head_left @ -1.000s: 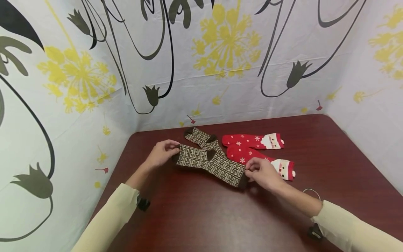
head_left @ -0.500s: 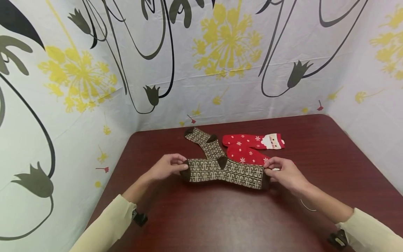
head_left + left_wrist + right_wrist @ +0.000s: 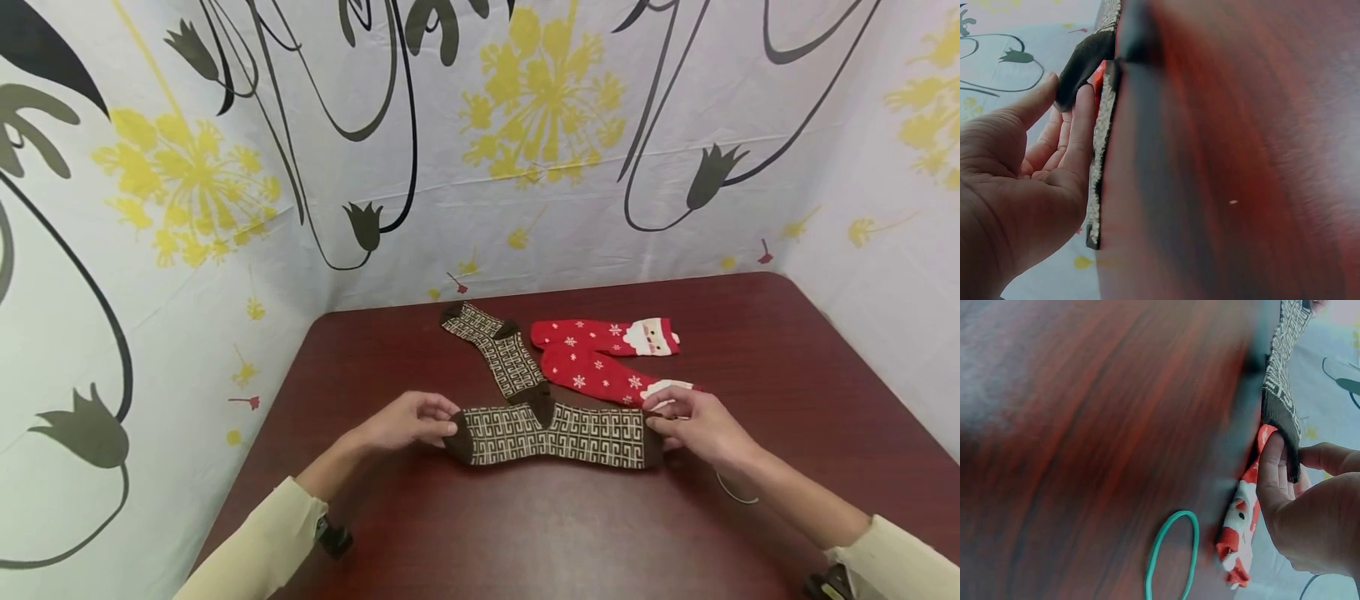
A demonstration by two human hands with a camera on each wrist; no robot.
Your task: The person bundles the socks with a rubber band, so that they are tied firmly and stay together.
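Observation:
A brown-and-cream patterned sock [image 3: 510, 435] is stretched sideways between both hands, low over the table. My left hand [image 3: 408, 421] pinches its dark rounded toe [image 3: 1085, 65] between thumb and fingers. At the other end my right hand [image 3: 697, 425] pinches the dark cuff [image 3: 1280, 412]. The sock's dark heel points away from me. Just behind lies a matching patterned sock [image 3: 513, 362], bent at the heel, its near dark end meeting the held sock's heel in the head view. Two red Santa socks lie to the right; the nearer red sock [image 3: 592, 375] is partly hidden by my right hand.
The farther red sock [image 3: 592, 332] lies near the back of the dark red wooden table [image 3: 480, 533]. Patterned cloth walls [image 3: 585, 242] rise behind and beside the table. A thin teal loop [image 3: 1194, 550] shows near my right wrist.
Both hands have brought the held sock toward me and to the right, lowering and straightening it level. More of the matching sock behind now shows. The red socks have stayed put.

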